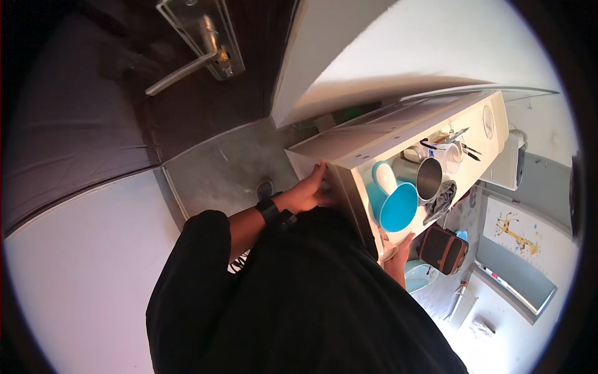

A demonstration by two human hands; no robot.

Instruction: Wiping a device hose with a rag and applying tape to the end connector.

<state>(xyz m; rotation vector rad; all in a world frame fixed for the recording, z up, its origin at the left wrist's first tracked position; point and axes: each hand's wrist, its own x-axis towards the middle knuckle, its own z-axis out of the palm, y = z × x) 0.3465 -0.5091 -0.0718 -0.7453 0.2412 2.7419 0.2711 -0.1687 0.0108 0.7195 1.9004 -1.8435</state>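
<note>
Dark door [81,106] at upper left, on the person's left, with a metal handle [187,73]. Cream cabinet [367,140] directly in front of the person, running away to the upper right, its near end close to the body. Brown bag [443,249] on the floor, right of the cabinet; pale blue basin [422,277] near it. On the cabinet top: 1 blue jug [398,209] with a white handle, nearest the person; 1 steel mug [430,179] just beyond it; 1 grey cloth [441,202] beside the mug; 1 white mug [450,157] farther back. Left hand [309,187] touches the near left edge, fingers partly extended; whether it grips, cannot tell. Right hand [398,254] is at the near right corner, thumb raised along the edge; fingers hidden, grip cannot be determined. Pens [471,151] lie near the white mug.
</note>
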